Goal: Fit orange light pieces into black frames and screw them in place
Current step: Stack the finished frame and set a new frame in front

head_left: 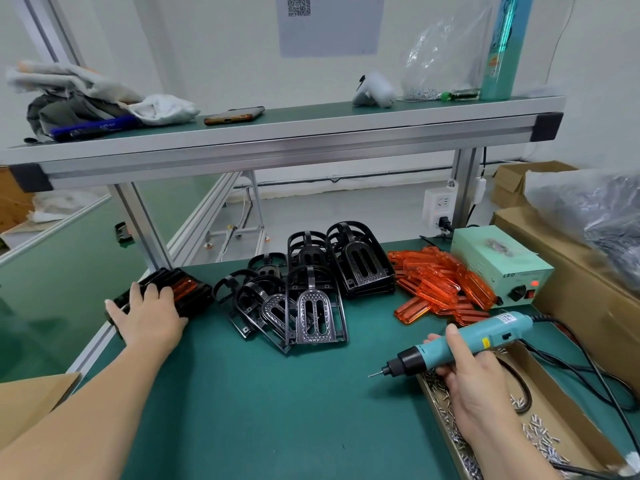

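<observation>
Left hand [147, 315] is lying flat, fingers extended, on an assembled frame [173, 292] at the desk's [242, 393] left edge; right hand [474, 379] is gripping the electric screwdriver [460, 344] beside the screw tray [540, 420]

I see a factory assembly station: a green-matted desk [259, 410] under an aluminium-profile shelf [277, 133]. Heaps of black frames [360, 265] and orange light pieces [436, 278], a corded electric screwdriver [491, 333] and a carton of screws [554, 393] say so.

Black frames [360, 268] beside orange pieces [437, 283]
</observation>
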Available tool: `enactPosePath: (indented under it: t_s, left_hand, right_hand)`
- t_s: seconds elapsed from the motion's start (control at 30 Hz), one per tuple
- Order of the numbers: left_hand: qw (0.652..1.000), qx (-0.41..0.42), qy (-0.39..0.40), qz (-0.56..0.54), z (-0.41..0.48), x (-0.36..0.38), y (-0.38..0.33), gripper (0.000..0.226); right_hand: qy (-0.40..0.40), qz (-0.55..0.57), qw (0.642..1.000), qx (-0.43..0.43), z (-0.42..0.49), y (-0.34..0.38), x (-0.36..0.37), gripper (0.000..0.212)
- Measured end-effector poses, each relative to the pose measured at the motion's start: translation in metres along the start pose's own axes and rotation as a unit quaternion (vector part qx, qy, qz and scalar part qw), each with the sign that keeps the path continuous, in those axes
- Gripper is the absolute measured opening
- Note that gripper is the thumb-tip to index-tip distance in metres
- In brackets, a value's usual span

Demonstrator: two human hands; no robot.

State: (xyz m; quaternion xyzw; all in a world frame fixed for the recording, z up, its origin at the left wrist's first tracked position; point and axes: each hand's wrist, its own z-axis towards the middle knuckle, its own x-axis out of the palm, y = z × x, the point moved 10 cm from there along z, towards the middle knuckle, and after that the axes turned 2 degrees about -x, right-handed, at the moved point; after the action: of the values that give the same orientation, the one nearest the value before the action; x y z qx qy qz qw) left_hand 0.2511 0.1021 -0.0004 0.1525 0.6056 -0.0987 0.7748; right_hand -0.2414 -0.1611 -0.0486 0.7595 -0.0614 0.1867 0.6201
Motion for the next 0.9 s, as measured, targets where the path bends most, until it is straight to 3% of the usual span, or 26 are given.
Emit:
enactPosePath:
  t_s: [0.3, 0.4, 0.5, 0.57, 0.63, 0.77, 0.9]
  left_hand:
    - [1.000, -0.014, 0.015, -0.013, -0.016, -0.005, 0.008, 0.075]
    - [0.995, -0.031, -0.031, -0.092, -0.029, -0.031, -0.003, 0.079]
    - [0.972, 0.034, -0.153, -0.175, -0.055, -0.077, -0.041, 0.055]
    - [0.953, 0.094, -0.185, -0.222, -0.074, -0.098, -0.073, 0.032]
    - [0.940, 0.143, -0.134, -0.277, -0.089, -0.101, -0.107, 0.012]
    - [0.948, 0.114, -0.003, -0.296, -0.104, -0.082, -0.150, 0.023]
    - [0.962, 0.085, 0.066, -0.250, -0.110, -0.066, -0.166, 0.028]
  right_hand:
    - [-0.019, 0.004, 1.000, 0.016, 0.001, -0.004, -0.002, 0.023]
    - [-0.019, 0.001, 1.000, 0.014, 0.000, -0.003, -0.002, 0.022]
    - [-0.019, 0.004, 1.000, 0.015, 0.001, -0.003, -0.002, 0.022]
    - [-0.020, 0.011, 1.000, 0.018, 0.001, -0.004, -0.002, 0.025]
    - [-0.021, 0.010, 1.000, 0.017, 0.001, -0.004, -0.002, 0.027]
    - [-0.021, 0.011, 1.000, 0.020, 0.001, -0.005, -0.003, 0.024]
    - [-0.020, 0.012, 0.999, 0.025, 0.002, -0.007, -0.004, 0.024]
